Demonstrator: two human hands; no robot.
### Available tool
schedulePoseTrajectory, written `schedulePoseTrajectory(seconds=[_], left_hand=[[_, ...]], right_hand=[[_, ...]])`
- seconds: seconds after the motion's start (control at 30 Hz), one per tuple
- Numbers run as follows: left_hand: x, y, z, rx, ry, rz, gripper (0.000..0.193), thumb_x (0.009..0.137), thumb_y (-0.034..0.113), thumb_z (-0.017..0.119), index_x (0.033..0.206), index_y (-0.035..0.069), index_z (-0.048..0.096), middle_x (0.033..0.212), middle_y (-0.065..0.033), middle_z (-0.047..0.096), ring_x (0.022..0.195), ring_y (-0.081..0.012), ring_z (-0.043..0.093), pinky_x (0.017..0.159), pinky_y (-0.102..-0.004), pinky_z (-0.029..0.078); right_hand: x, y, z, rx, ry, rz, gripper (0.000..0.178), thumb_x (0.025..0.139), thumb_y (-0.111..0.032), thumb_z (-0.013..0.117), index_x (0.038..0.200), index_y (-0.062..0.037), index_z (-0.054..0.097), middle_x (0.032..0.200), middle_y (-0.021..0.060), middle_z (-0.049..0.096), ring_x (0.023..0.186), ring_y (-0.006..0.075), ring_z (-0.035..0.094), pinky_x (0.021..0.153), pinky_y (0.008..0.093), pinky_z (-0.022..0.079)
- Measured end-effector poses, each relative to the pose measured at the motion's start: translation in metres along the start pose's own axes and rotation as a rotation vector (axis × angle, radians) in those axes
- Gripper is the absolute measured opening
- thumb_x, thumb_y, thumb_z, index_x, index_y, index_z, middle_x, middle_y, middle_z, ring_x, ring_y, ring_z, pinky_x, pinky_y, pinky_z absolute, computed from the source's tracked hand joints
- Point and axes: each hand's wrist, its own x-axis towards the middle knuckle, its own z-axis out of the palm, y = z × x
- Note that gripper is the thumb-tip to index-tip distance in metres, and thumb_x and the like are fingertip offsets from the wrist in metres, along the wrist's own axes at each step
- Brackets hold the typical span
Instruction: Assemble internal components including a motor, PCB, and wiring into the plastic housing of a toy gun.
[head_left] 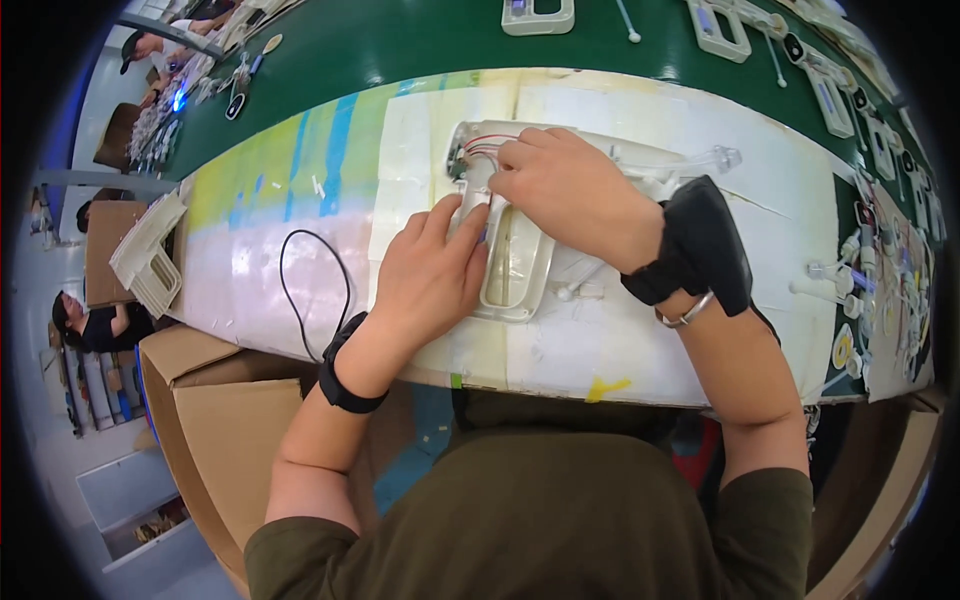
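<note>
An open cream plastic housing half (515,300) with a looped handle lies on the covered table in front of me. Thin red and dark wires (487,143) and a small green circuit board (458,165) show at its upper left end. My left hand (430,265) grips the handle's left side, its fingertips pressed at the top of the grip. My right hand (570,185) reaches over the housing, thumb and fingers pinched together beside the wires; what they hold is hidden. A clear nozzle-like piece (725,158) sticks out at the housing's right end.
A black cable loop (315,285) lies left of my hands. Another cream housing piece (150,255) rests at the table's left edge. Similar handled units (720,30) line the green surface beyond. Small parts (865,285) crowd the right side. A cardboard box (230,400) stands lower left; people sit far left.
</note>
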Motion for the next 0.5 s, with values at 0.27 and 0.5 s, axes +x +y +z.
schedulePoseTrajectory(seconds=[0.27, 0.5], left_hand=[[-0.021, 0.012, -0.048, -0.208, 0.062, -0.064, 0.037, 0.08, 0.01, 0.061, 0.116, 0.003, 0.055, 0.112, -0.0177, 0.055, 0.093, -0.0343, 0.055, 0.078, -0.0375, 0.047], [0.08, 0.056, -0.062, -0.305, 0.193, 0.325, 0.029, 0.078, 0.012, 0.065, 0.104, 0.001, 0.059, 0.093, -0.0156, 0.062, 0.085, -0.0326, 0.059, 0.075, -0.0403, 0.048]], right_hand=[[-0.132, -0.001, -0.043, 0.303, 0.667, 0.753, 0.015, 0.08, -0.003, 0.061, 0.094, 0.0004, 0.063, 0.086, 0.0123, 0.064, 0.07, 0.0238, 0.059, 0.065, 0.0305, 0.049], [-0.141, -0.058, -0.013, 0.166, 0.248, 0.65, 0.044, 0.068, -0.014, 0.073, 0.106, -0.005, 0.052, 0.11, 0.0159, 0.054, 0.094, 0.0347, 0.052, 0.078, 0.0402, 0.045]])
